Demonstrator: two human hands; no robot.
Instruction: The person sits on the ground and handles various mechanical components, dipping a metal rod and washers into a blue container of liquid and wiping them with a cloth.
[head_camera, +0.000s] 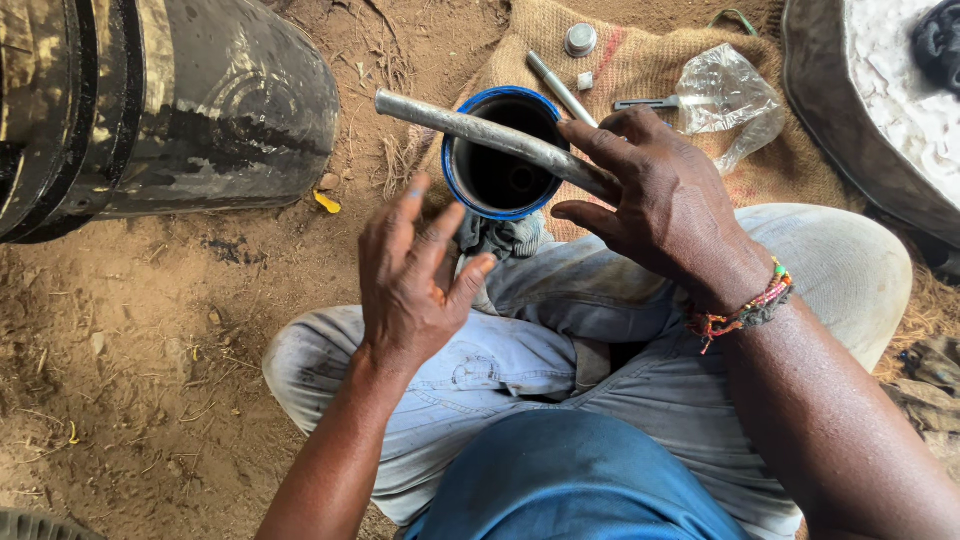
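Left hand (415, 290) raised over the lap, palm turned inward, fingers spread and loose, holding nothing, right hand (665, 205) forward of it, fingers curled in a grip, beaded band at the wrist

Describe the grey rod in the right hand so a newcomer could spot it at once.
Start at the burlap sack spread on the dirt. At its near edge stands a blue-rimmed round can, open and dark inside. The grey rod lies slanted across its mouth, gripped by the right hand; it is thicker than the thin rod on the sack.
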